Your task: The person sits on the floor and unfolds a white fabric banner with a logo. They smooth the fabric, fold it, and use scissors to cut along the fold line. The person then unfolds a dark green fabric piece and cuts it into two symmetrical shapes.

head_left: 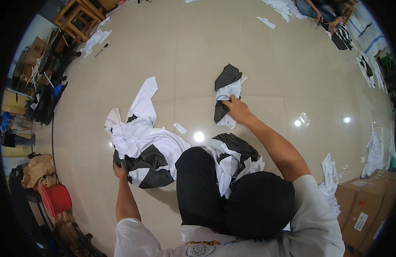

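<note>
Your right hand (237,109) is stretched far out and closed around a small bundle of black and white cloth pieces (225,95), pinning it flat on the shiny tan floor tiles (275,64). Your left hand (119,170) looks curled shut on the near edge of a big rumpled black and white cloth (144,147), though your fingers are hard to see. Between your hands, another pile of black and white scraps (234,160) rests against your knees.

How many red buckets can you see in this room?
1. The red bucket stands at the lower left, beside crumpled brown paper, left of the person's left hand. Clutter along that wall could hide others.
</note>
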Available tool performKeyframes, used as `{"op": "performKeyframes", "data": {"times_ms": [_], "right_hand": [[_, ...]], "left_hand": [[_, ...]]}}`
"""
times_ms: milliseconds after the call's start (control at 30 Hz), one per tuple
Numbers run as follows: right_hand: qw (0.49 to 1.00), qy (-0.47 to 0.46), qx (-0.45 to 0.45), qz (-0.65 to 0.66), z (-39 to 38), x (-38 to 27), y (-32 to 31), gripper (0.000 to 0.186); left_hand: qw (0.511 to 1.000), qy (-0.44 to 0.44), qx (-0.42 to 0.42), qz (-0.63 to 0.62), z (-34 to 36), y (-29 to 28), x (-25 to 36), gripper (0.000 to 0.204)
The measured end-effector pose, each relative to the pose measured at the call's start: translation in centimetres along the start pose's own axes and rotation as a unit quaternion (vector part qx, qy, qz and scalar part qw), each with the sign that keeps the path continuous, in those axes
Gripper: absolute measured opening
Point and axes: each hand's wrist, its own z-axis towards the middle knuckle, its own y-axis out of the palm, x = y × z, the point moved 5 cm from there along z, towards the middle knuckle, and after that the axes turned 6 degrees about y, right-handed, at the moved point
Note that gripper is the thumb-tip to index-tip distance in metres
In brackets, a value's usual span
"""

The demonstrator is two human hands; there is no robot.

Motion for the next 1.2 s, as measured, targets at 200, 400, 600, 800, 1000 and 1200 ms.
{"op": "performKeyframes", "data": {"times_ms": [200, 400, 600, 800, 1000, 1200], "right_hand": [[0.970, -0.020, 0.073, 0.233, 7.2, -0.5, -7.6, 0.016], [0.925, 0.038, 0.062, 0.374, 9.1, -0.4, -26.8, 0.037], [0.889, 0.011, 0.211, 0.406, 7.5, -0.9, -42.0, 0.036], [0.772, 0.024, 0.057, 0.633, 5.4, -2.0, -51.6, 0.034], [0.801, 0.106, 0.056, 0.587, 1.9, -2.5, -58.1, 0.018], [0.844, 0.044, 0.064, 0.531, 1.9, 0.4, -61.5, 0.016]], "left_hand": [[0.994, 0.056, 0.010, -0.097, 1.1, -2.2, -0.8, 0.031], [0.962, -0.107, 0.025, -0.248, -0.6, -4.1, 1.2, 0.039], [0.931, -0.080, 0.185, -0.305, 0.5, -11.5, 6.2, 0.045], [0.896, 0.100, 0.322, -0.289, 3.1, -23.8, 12.0, 0.040], [0.849, 0.237, 0.310, -0.356, -2.2, -28.8, 27.5, 0.036], [0.763, 0.270, 0.080, -0.581, -3.8, -28.5, 40.2, 0.031]]}}
